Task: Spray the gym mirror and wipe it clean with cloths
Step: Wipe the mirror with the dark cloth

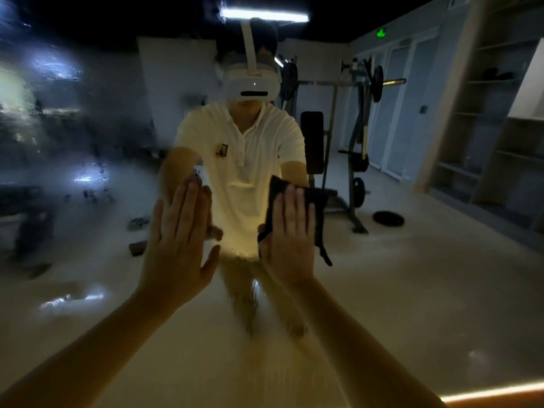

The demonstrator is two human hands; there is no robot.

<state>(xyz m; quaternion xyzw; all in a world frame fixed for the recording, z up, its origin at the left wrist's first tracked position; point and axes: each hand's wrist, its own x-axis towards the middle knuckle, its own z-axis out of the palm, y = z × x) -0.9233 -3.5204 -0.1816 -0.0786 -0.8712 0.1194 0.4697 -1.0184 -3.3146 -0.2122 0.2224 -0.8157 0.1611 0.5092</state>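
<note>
At the middle of the large gym wall mirror [412, 275], the flat right hand [290, 231] presses a black cloth [316, 207] to the glass, while the flat, straight-fingered left hand [176, 245] lies nearer the misted left side.

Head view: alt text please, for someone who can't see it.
Both hands lie flat on the gym mirror: the right hand presses a dark cloth to the glass, the left hand beside it. Its left part looks wet and blurred.

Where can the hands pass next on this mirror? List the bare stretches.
Bare mirror runs right of the dark cloth under the right hand, and left of the left hand, where the glass is misted. Crowded: the narrow gap between the hands.
</note>
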